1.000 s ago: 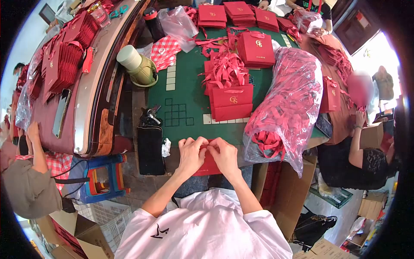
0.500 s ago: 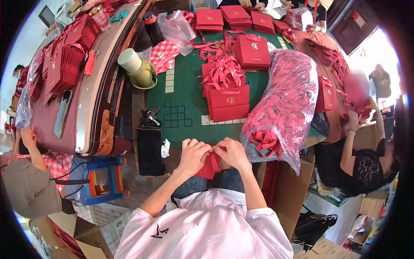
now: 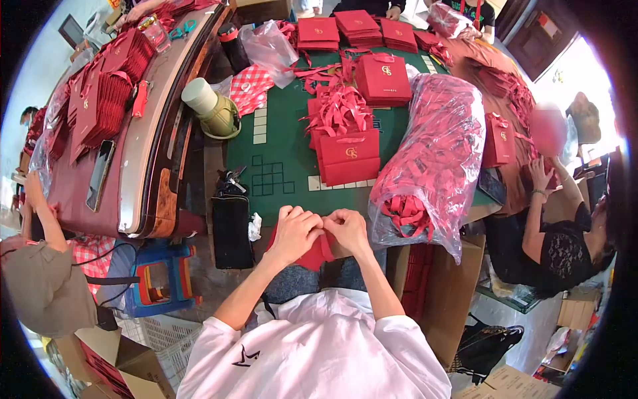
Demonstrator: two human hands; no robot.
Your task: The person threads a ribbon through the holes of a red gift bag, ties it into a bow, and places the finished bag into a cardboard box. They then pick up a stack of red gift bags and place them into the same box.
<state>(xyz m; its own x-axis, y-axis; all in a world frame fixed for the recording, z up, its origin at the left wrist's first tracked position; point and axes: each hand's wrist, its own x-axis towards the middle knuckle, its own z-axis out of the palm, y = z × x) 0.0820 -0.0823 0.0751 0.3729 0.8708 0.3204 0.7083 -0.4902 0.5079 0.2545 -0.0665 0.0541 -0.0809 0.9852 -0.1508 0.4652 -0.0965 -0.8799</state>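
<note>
Fingertips of your left hand (image 3: 297, 233) and right hand (image 3: 348, 233) have drawn together from slightly apart, seemingly pinched on the red ribbon (image 3: 327, 249) just below; the red bag (image 3: 307, 255) sits beneath your left hand, so ribbon work looks unfinished

The held paper bag (image 3: 308, 255) is of red colour. The gift bag (image 3: 350, 165) on the tabletop (image 3: 276, 149) is also red, with gold letters. This tabletop is green, with white rectangles and black square outlines. The checked material (image 3: 248, 92) is red and white. The shirt (image 3: 319, 352) is white.
</note>
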